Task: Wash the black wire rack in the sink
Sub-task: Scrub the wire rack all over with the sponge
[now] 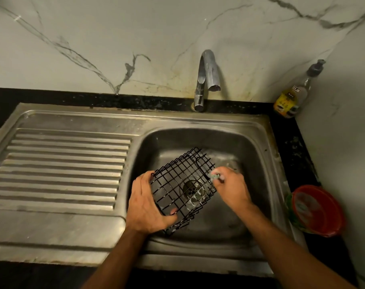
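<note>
**Careful, the soapy rack could slip**

Right now, the black wire rack with square holes [182,185] is being held tilted over the drain [191,187] inside the shiny steel sink bowl [258,163]. The left hand [148,207] is gripping the rack's left side, with fingers curled over its far corner and thumb hooked on its near edge. The right hand [232,186] is pinching a small pale scrubber [216,176] against the rack's right side, fingers closed tight on it.

White foam is sitting on the wires near the drain, so the rack is probably getting slippery. If the right hand is pushing too hard, the rack could twist out of the left hand and bang into the bowl. Thin wires could also poke fingers.

No water is coming from the curved silver tap [206,78], so the soap is not being rinsed yet. The red round tub [318,210] is sitting close to the sink's right edge, where an elbow could bump it.
</note>
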`<control>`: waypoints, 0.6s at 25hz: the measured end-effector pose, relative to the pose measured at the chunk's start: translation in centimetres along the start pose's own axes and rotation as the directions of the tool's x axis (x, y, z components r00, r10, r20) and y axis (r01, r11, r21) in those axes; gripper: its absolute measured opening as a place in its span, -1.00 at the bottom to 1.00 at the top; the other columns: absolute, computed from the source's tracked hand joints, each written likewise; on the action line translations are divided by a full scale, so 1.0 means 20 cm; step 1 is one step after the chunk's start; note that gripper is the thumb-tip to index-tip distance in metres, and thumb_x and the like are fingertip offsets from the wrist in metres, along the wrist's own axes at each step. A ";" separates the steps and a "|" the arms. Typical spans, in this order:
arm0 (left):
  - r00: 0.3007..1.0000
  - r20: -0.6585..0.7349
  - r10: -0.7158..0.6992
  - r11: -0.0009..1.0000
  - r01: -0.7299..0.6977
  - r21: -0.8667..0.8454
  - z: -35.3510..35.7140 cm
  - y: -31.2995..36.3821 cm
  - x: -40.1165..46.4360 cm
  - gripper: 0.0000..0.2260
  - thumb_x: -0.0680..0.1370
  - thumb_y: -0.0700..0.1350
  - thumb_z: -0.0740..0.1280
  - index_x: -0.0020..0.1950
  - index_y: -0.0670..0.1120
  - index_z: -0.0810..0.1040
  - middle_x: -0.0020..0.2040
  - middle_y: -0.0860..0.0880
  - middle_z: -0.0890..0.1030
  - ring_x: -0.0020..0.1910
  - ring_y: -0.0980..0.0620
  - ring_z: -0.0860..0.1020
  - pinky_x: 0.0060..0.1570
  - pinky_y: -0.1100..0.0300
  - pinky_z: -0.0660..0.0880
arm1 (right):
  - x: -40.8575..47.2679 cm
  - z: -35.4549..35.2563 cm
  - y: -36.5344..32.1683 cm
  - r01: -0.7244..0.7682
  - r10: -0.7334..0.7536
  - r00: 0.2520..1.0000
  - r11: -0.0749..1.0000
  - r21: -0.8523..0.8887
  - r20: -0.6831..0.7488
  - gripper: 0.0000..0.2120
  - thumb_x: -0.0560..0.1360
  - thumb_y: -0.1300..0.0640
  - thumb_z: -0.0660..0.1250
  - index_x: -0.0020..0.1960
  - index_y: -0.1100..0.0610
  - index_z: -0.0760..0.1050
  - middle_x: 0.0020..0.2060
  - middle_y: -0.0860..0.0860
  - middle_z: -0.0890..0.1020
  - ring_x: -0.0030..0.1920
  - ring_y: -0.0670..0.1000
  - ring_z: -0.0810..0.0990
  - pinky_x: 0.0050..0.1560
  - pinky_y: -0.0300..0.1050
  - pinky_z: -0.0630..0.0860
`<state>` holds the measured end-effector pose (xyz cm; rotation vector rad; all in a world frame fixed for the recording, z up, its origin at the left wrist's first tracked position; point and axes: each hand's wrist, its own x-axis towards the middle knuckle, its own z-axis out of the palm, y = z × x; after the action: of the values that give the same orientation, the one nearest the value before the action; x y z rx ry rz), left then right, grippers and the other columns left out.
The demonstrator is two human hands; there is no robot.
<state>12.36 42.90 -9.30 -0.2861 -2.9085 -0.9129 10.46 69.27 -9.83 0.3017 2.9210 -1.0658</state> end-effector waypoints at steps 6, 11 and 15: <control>1.000 0.009 -0.015 1.000 0.015 -0.008 0.01 0.00 0.01 0.02 0.12 0.22 0.51 0.46 -0.23 0.32 0.31 -0.13 0.43 0.27 -0.10 0.43 0.32 -0.03 0.46 | -0.29 0.08 -0.23 0.326 -0.342 0.936 0.931 0.165 0.082 -0.81 0.51 0.18 0.43 0.11 0.05 0.67 -0.01 -0.12 0.67 -0.06 -0.22 0.62 0.01 -0.52 0.46; 1.000 0.022 0.012 1.000 -0.012 -0.014 0.01 0.01 0.01 0.02 0.13 0.23 0.53 0.47 -0.20 0.30 0.30 -0.09 0.41 0.26 -0.06 0.41 0.34 0.03 0.44 | -0.13 0.10 -0.09 0.001 0.003 1.000 0.986 0.165 -0.022 -0.88 0.53 0.09 0.42 0.07 0.00 0.64 -0.07 -0.11 0.70 -0.21 -0.34 0.57 -0.18 -0.59 0.43; 1.000 0.031 -0.003 1.000 0.004 -0.022 0.01 0.01 0.02 0.05 0.13 0.25 0.52 0.48 -0.20 0.29 0.30 -0.09 0.40 0.26 -0.04 0.40 0.33 0.06 0.45 | -0.17 0.11 -0.12 -0.012 0.012 1.000 0.986 0.167 -0.002 -0.93 0.53 0.06 0.40 0.01 -0.07 0.61 -0.09 -0.16 0.69 -0.22 -0.31 0.61 -0.21 -0.50 0.50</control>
<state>12.05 43.27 -9.37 -0.3001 -2.9299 -0.9502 13.20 65.58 -9.71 0.3241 2.8330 -1.3127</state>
